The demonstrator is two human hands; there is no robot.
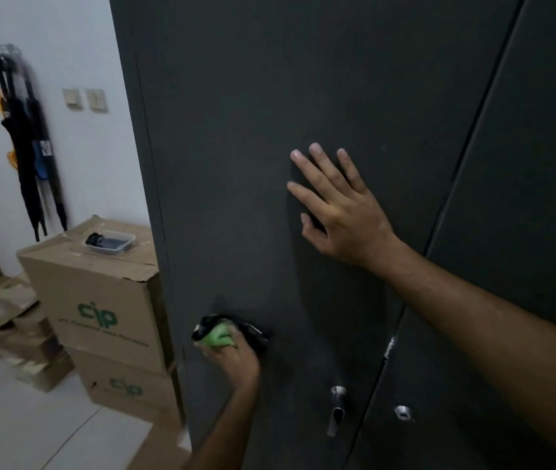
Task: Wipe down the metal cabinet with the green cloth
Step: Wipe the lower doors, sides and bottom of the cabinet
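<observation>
- head view: the left hand [236, 359] bunches the green cloth [220, 337] in a closed grip, pressing it low on the left door of the dark metal cabinet [236, 130].
- the right hand [341, 212], fingers spread flat, braces the same door higher up.
- best to keep pressure even, overlap strokes, and work around the handle [336, 410].

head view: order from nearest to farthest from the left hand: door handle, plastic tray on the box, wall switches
From the left hand, which grips the green cloth:
1. Door handle, low on the cabinet door, to the hand's right.
2. Plastic tray, up and left on the top cardboard box.
3. Wall switches, high on the white wall, farthest.
</observation>
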